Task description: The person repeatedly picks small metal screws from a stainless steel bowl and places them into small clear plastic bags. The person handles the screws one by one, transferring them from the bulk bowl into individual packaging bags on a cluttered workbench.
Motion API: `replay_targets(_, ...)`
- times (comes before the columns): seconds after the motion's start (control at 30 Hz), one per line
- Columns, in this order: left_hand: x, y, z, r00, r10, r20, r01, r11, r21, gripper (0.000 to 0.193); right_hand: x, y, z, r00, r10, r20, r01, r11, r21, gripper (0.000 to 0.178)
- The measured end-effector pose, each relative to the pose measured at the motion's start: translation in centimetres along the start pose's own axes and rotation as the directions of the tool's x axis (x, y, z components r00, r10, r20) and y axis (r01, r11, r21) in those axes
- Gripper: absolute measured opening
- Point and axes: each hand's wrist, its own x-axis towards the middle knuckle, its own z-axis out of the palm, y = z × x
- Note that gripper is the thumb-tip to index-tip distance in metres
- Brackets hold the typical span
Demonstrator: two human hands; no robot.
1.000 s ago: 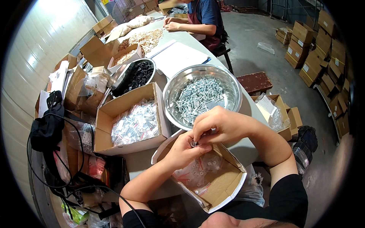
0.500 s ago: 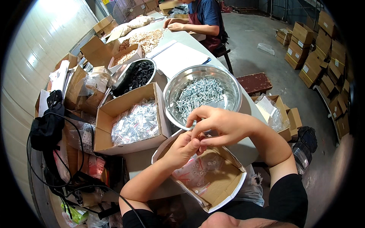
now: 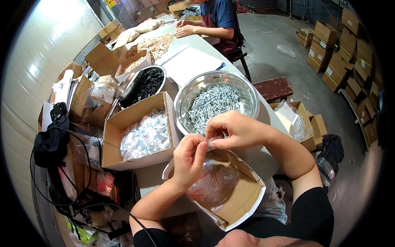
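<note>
My left hand (image 3: 189, 158) and my right hand (image 3: 233, 130) meet above the near edge of the steel bowl (image 3: 254, 108). Both pinch a small clear plastic bag (image 3: 210, 143), mostly covered by my fingers; what it contains cannot be made out. Loose silver screws (image 3: 214, 103) fill the bottom of the bowl. Beneath my hands an open cardboard tray (image 3: 246, 200) holds several clear zip bags (image 3: 207, 185) with red strips and small white round pieces. To the left, a cardboard box (image 3: 135, 108) is heaped with filled bags of screws (image 3: 146, 138).
Behind the box stands a metal container of black parts (image 3: 149, 84). White paper (image 3: 191, 64) and a pile of wooden pieces (image 3: 158, 44) lie farther up the table. A co-worker (image 3: 224, 24) sits at the far right side. A black bag with cables (image 3: 51, 138) hangs at left.
My hands have drawn slightly apart, the left shifting left and up. The right fingers have come down from above the screws into a pinch on the bag. The view has shifted slightly.
</note>
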Motion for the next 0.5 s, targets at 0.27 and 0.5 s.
replay_targets(0.27,0.3,1.0,-0.4,0.995,0.03,0.095,-0.035,0.998,0.047,0.012,0.4,1.8,-0.1,0.967,-0.158,0.197,0.134,0.982,0.131,0.018)
replay_targets(0.5,0.9,1.9,-2.6,0.987,-0.065,-0.15,0.056,0.996,-0.062,0.011,0.9,3.1,-1.2,0.975,-0.053,0.215,-0.018,0.949,0.316,0.015)
